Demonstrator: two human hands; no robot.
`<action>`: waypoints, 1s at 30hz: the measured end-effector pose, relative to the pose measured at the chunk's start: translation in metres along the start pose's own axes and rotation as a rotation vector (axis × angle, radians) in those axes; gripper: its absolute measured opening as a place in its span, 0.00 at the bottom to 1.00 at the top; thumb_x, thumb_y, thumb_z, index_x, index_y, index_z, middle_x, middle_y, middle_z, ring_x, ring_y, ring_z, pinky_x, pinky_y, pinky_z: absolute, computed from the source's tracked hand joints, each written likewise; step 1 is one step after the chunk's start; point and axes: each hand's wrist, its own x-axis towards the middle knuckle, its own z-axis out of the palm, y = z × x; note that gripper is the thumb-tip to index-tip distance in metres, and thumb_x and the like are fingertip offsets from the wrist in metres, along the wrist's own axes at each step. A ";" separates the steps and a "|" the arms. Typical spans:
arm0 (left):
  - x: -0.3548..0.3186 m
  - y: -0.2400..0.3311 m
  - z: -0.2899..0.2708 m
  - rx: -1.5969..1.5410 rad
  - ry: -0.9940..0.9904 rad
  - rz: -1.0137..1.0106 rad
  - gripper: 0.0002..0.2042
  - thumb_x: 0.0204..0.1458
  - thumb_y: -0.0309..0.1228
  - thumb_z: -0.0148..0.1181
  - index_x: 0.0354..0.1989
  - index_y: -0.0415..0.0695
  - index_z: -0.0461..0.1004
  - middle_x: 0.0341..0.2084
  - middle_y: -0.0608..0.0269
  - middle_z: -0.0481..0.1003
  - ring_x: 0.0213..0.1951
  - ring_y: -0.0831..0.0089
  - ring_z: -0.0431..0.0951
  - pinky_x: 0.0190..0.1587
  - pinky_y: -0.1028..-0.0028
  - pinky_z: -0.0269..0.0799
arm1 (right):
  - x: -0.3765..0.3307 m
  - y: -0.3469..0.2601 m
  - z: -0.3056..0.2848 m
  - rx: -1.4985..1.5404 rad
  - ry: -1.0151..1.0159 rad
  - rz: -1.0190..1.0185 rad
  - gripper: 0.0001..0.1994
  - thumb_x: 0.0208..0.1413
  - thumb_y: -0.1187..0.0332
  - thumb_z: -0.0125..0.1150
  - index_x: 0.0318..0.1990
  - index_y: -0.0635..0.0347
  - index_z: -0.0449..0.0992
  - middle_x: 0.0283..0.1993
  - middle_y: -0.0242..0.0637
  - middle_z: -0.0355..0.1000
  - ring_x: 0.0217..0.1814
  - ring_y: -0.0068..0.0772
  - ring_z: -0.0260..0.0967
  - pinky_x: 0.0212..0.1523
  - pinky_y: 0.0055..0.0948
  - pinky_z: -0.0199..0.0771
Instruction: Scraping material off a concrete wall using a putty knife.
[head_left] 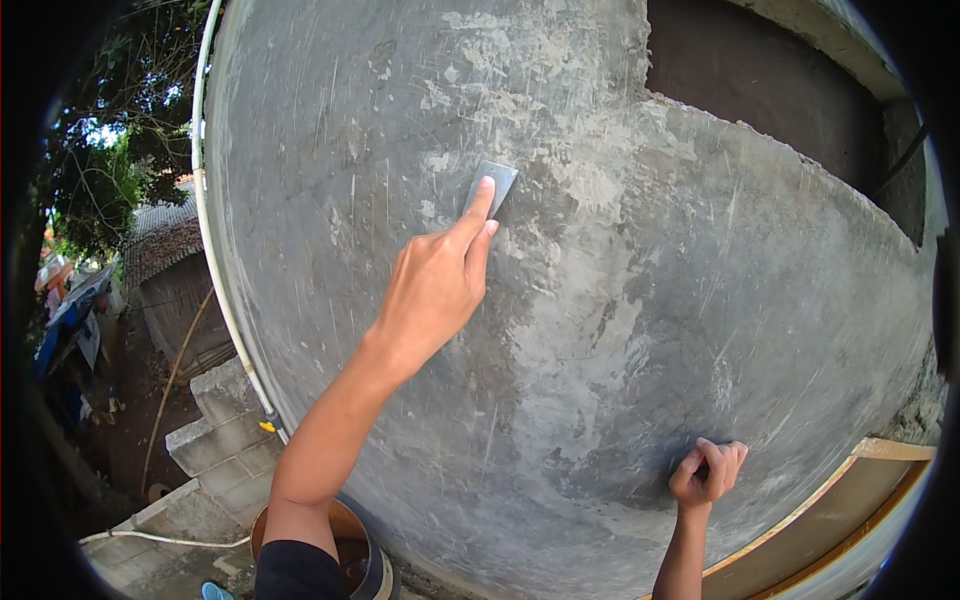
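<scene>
A scraper (505,180) is gripped by the left hand (435,280) and held against the grey wall (340,270), upper middle | right hand (703,475) is curled near the grey wall's lower right; whether anything is held cannot be told | a white pipe (197,150) is seen at left, trees (140,120) beyond

On my remote feed, the wall (770,300) reads mid-grey, mottled with pale, chalky blotches and crossed by fine whitish scratches. I see a silvery, blue-grey scraper (506,183); a plain black sleeve (300,572); an off-white pipe (198,130) with a bright yellow handle (267,426); and a bucket (348,522), brown inside, dark outside. I also note green leaves (115,190), light-grey blocks (225,440) and a dark brown wall opening (760,80).
</scene>
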 end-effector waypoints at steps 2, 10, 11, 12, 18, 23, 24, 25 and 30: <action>-0.008 -0.004 0.012 -0.053 0.075 0.053 0.22 0.64 0.28 0.54 0.67 0.45 0.66 0.19 0.40 0.68 0.18 0.47 0.63 0.26 0.61 0.65 | -0.001 0.003 -0.003 -0.010 -0.002 -0.002 0.10 0.43 0.81 0.54 0.35 0.60 0.75 0.22 0.31 0.62 0.22 0.33 0.54 0.33 0.36 0.56; 0.023 0.008 0.004 -0.017 0.089 -0.012 0.22 0.65 0.29 0.53 0.67 0.45 0.66 0.17 0.41 0.65 0.16 0.51 0.60 0.25 0.64 0.65 | -0.005 0.004 -0.003 0.027 -0.010 -0.004 0.09 0.48 0.81 0.53 0.36 0.62 0.75 0.23 0.35 0.63 0.23 0.35 0.55 0.33 0.36 0.57; 0.016 0.009 0.010 0.000 0.099 0.002 0.22 0.65 0.29 0.53 0.67 0.45 0.66 0.17 0.42 0.65 0.15 0.53 0.59 0.25 0.64 0.65 | -0.005 0.005 -0.005 0.022 -0.010 -0.004 0.09 0.48 0.81 0.53 0.36 0.62 0.75 0.23 0.35 0.63 0.23 0.35 0.55 0.33 0.36 0.57; 0.006 0.006 0.016 -0.004 0.098 0.004 0.22 0.65 0.29 0.53 0.67 0.45 0.66 0.17 0.42 0.65 0.15 0.53 0.59 0.25 0.64 0.65 | -0.004 0.005 -0.006 0.027 -0.008 -0.006 0.09 0.47 0.81 0.53 0.36 0.62 0.75 0.23 0.35 0.63 0.23 0.35 0.55 0.33 0.36 0.57; 0.020 -0.006 0.007 0.016 0.114 0.026 0.22 0.65 0.30 0.53 0.68 0.46 0.65 0.16 0.42 0.64 0.16 0.55 0.59 0.26 0.64 0.65 | -0.002 0.002 0.001 0.038 -0.006 -0.005 0.10 0.45 0.81 0.54 0.36 0.62 0.75 0.23 0.34 0.62 0.22 0.35 0.55 0.33 0.36 0.57; 0.013 -0.005 0.001 0.019 0.076 -0.003 0.23 0.65 0.30 0.54 0.68 0.47 0.65 0.16 0.44 0.63 0.16 0.58 0.62 0.26 0.64 0.65 | -0.002 0.005 -0.002 0.046 0.038 -0.004 0.11 0.43 0.82 0.55 0.36 0.61 0.76 0.22 0.32 0.62 0.21 0.33 0.55 0.32 0.35 0.56; -0.009 -0.008 0.008 -0.004 0.040 0.000 0.23 0.65 0.29 0.54 0.69 0.45 0.64 0.17 0.44 0.68 0.17 0.52 0.68 0.25 0.59 0.67 | -0.003 0.006 -0.002 0.055 0.041 -0.005 0.11 0.43 0.82 0.55 0.36 0.61 0.76 0.22 0.32 0.62 0.21 0.33 0.55 0.33 0.35 0.57; -0.042 -0.010 0.017 -0.028 0.001 0.007 0.24 0.64 0.29 0.54 0.69 0.43 0.62 0.17 0.44 0.73 0.19 0.47 0.75 0.25 0.55 0.68 | -0.004 0.007 -0.002 0.058 0.046 -0.002 0.12 0.43 0.82 0.55 0.36 0.61 0.76 0.22 0.32 0.63 0.21 0.33 0.55 0.33 0.35 0.57; -0.223 -0.029 0.032 -0.125 -0.387 -0.233 0.24 0.63 0.30 0.56 0.68 0.46 0.65 0.21 0.43 0.75 0.22 0.46 0.76 0.27 0.58 0.71 | -0.003 0.004 0.000 0.061 0.025 -0.012 0.11 0.43 0.82 0.55 0.36 0.61 0.76 0.23 0.32 0.63 0.21 0.33 0.56 0.33 0.35 0.58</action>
